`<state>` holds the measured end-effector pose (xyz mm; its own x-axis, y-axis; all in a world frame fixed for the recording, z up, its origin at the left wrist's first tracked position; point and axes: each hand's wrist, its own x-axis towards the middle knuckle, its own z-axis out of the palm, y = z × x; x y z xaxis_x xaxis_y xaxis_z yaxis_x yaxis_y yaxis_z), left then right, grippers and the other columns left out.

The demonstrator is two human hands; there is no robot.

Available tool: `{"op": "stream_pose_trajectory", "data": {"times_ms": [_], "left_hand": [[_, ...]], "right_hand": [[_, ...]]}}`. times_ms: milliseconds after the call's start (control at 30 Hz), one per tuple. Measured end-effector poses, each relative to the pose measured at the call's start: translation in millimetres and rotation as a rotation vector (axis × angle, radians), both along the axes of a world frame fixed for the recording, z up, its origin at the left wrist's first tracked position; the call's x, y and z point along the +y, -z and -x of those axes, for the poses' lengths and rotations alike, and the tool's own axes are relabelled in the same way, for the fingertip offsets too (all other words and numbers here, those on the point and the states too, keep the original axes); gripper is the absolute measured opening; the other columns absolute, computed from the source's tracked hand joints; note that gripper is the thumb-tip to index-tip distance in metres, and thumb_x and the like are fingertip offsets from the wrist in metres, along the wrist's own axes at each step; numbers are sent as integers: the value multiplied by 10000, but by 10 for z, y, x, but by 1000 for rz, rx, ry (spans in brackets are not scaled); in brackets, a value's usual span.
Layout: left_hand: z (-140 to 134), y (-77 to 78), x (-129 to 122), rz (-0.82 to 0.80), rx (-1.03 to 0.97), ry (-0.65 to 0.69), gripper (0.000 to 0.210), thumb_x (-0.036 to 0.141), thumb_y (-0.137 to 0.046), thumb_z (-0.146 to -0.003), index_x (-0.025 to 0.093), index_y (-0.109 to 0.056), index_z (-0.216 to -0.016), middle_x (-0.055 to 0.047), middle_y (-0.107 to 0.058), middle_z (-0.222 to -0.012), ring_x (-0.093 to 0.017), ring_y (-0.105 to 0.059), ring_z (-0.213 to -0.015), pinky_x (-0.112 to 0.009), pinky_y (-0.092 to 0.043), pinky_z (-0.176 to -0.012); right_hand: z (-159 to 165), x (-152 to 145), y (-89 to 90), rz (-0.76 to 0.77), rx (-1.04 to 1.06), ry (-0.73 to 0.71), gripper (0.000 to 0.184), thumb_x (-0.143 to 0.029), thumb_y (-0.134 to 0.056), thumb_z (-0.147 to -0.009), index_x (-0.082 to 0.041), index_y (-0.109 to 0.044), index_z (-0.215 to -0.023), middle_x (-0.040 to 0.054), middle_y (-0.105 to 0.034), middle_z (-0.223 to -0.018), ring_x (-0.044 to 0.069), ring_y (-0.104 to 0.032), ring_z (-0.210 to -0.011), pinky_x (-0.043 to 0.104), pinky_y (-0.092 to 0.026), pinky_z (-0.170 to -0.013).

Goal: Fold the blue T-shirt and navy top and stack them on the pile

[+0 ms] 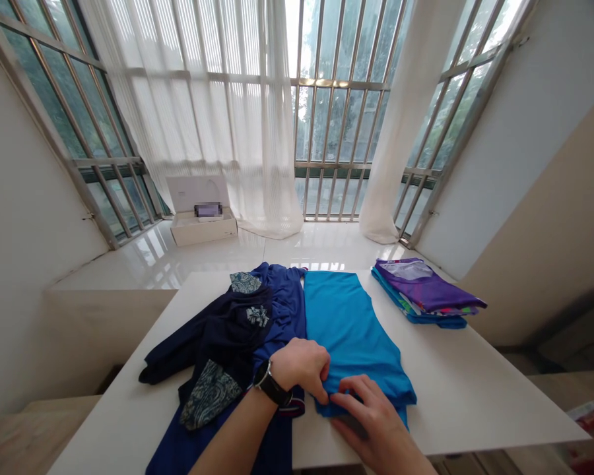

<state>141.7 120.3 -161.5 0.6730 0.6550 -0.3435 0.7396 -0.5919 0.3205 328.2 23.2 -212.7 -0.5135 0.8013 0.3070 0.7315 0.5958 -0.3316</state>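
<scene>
The white desk [475, 389] holds a pile of dark blue clothes [228, 330] on the left and a folded stack [426, 290] far right. The bright blue shirt [346, 323] lies flat in the middle. It looks soft, light and floppy, best held by its near edge. The left hand [301, 366] pinches that edge in a tight grip. The right hand [376, 422] presses it down, fingers spread.

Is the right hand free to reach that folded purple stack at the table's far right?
Probably yes: the right hand rests on the turquoise garment, and only bare table lies between it and the purple stack.
</scene>
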Motion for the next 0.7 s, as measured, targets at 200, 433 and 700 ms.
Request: {"op": "stream_pose_trajectory", "data": {"times_ms": [200,433,700], "left_hand": [[17,-86,1,-9,-66,-29,176,337,-611,-702,248,-737,-788,-36,-748,-832,-225,-679,-764,-285,-494,-640],[85,-45,111,61,-108,-13,195,317,-576,-740,211,-729,-800,-36,-728,-806,-178,-629,-677,-230,-430,-540],[96,-55,121,80,-182,6,197,301,-579,-742,211,-716,-853,-21,-731,-854,-161,-625,-703,-213,-420,-546]], "right_hand": [[-7,-8,48,-140,-19,50,286,-146,-568,-875,-259,-655,-1124,80,-650,-1063,225,-605,-940,356,-539,-801],[104,20,131,-164,-20,75,237,-147,-449,-947,-247,-649,-1024,61,-669,-972,207,-601,-837,341,-464,-731],[227,135,245,-195,43,293,232,-200,-434,-974,-225,-634,-860,37,-667,-782,210,-582,-727,327,-383,-667]]}}
